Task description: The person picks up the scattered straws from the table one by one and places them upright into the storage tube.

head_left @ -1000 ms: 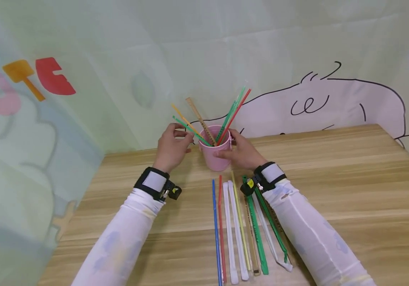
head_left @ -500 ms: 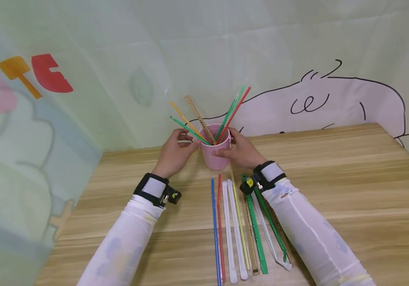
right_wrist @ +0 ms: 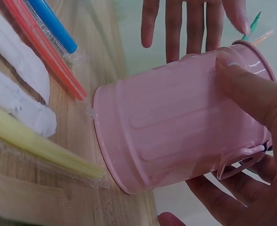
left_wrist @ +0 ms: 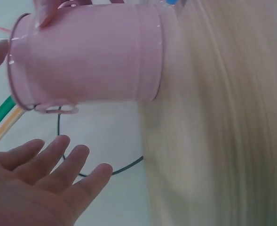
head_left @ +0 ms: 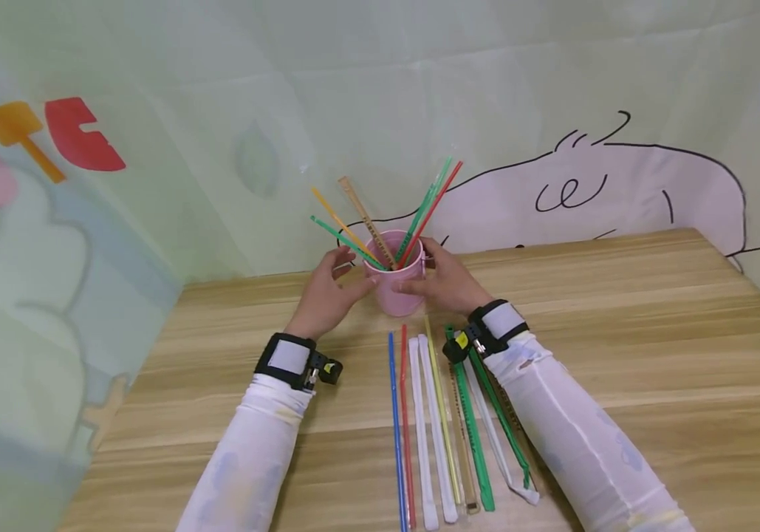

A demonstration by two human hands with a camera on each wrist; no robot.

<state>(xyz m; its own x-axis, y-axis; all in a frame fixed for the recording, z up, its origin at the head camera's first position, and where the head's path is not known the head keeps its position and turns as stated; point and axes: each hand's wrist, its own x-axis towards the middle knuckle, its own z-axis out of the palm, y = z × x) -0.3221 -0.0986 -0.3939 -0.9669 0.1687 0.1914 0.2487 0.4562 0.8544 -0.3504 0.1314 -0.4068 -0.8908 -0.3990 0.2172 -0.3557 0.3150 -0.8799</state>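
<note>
A pink pail (head_left: 398,297) stands near the table's back edge. Out of its mouth lean several wrapped straws: an orange straw (head_left: 331,209), a brown straw (head_left: 357,203) and a red straw (head_left: 438,200), with green ones on both sides. My right hand (head_left: 454,281) holds the pail from the right, thumb across its front and the other fingers by the side handle. On the left, my left hand (head_left: 328,297) is spread with nothing in it, its thumb close to the rim. In the left wrist view, a gap shows between the left fingers (left_wrist: 72,162) and the pail.
In front of the pail lie more straws in a rough row: a blue straw (head_left: 396,421), a red one, white paper-wrapped straws (head_left: 424,436), a yellow straw (head_left: 443,414), and brown and green ones reaching under my right forearm. A printed cloth backdrop (head_left: 286,111) rises behind the wooden table (head_left: 233,355).
My left hand has moved right towards the pail, its fingers spreading away from the green straw's side. The right hand keeps its hold, and the straws in the pail stay about as they were.
</note>
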